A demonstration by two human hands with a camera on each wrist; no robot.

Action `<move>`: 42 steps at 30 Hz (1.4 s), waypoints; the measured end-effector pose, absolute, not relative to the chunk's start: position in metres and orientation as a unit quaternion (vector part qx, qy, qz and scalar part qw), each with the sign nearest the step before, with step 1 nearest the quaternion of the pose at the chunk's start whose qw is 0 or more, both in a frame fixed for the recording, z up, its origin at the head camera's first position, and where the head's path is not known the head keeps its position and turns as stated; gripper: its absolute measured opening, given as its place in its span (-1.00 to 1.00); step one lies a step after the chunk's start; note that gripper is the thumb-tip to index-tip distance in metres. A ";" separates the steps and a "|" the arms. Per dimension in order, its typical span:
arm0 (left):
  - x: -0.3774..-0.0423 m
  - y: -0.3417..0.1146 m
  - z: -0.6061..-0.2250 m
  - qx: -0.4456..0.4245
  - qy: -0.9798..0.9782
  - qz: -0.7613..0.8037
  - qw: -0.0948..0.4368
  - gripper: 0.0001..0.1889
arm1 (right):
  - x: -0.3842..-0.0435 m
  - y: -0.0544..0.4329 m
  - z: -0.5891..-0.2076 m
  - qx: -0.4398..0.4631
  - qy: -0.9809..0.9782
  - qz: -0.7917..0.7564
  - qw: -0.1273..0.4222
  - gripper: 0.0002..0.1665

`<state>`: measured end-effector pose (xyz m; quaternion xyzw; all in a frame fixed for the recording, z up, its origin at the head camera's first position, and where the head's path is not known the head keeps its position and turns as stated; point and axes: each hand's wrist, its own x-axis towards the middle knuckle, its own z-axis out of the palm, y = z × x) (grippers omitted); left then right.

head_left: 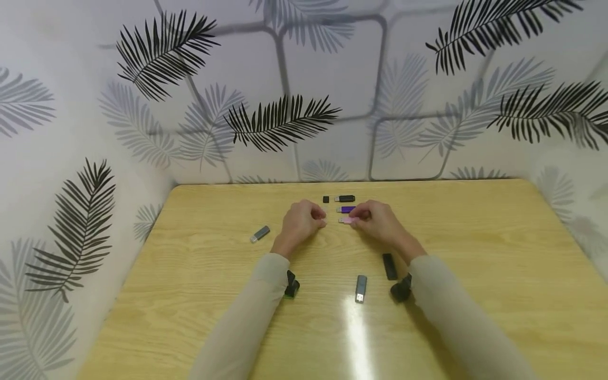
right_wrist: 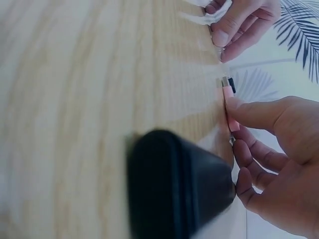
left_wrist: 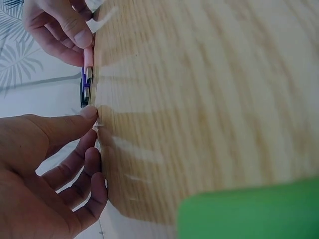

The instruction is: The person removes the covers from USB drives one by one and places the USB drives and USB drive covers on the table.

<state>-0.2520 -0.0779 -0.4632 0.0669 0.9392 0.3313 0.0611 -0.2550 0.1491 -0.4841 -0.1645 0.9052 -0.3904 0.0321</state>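
Observation:
A pink USB stick [head_left: 347, 220] lies on the table with its metal plug toward the left. The thumb and fingers of my right hand [head_left: 380, 221] pinch its far end. In the right wrist view the pink stick [right_wrist: 232, 107] shows under the thumb. Across from the plug, my left hand [head_left: 301, 222] pinches a small pale cap-like piece [right_wrist: 220, 51] at the tabletop, mostly hidden by the fingertips. Just beyond the pink stick lies a purple USB stick [head_left: 345, 209], partly behind the right fingers. Farther back sit a black USB stick [head_left: 345, 198] and a small black cap [head_left: 325, 199].
A grey USB stick [head_left: 260, 234] lies left of the left hand. Nearer me are another grey USB stick [head_left: 361, 288] and a flat black piece [head_left: 389, 266] beside the right forearm. The wooden table [head_left: 199, 274] meets a leaf-patterned wall [head_left: 328, 79] at the back.

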 end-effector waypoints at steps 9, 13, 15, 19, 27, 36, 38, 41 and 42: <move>-0.248 -0.086 -0.461 0.099 0.919 0.376 0.063 -0.76 | -0.246 0.165 -0.477 -0.144 0.894 -0.423 0.023 -0.75; -0.243 -0.090 -0.455 0.111 0.909 0.398 0.060 -0.72 | -0.242 0.173 -0.471 -0.138 0.891 -0.432 0.019 -0.74; -0.240 -0.093 -0.453 0.117 0.904 0.406 0.057 -0.70 | -0.239 0.175 -0.469 -0.141 0.889 -0.435 0.017 -0.74; -0.232 -0.100 -0.451 0.118 0.897 0.422 0.051 -0.69 | -0.235 0.178 -0.465 -0.156 0.885 -0.438 0.008 -0.72; -0.220 -0.113 -0.441 0.117 0.885 0.449 0.019 -0.69 | -0.224 0.186 -0.451 -0.179 0.878 -0.444 -0.011 -0.65; -0.201 -0.135 -0.440 0.135 0.855 0.500 -0.027 -0.71 | -0.209 0.185 -0.445 -0.180 0.868 -0.463 -0.022 -0.60; -0.197 -0.140 -0.442 0.133 0.854 0.501 -0.033 -0.72 | -0.209 0.183 -0.444 -0.182 0.863 -0.470 -0.027 -0.61; -0.191 -0.150 -0.444 0.125 0.859 0.495 -0.047 -0.73 | -0.209 0.179 -0.443 -0.181 0.857 -0.482 -0.030 -0.62; -0.190 -0.153 -0.445 0.123 0.860 0.492 -0.054 -0.73 | -0.209 0.177 -0.443 -0.180 0.854 -0.487 -0.030 -0.62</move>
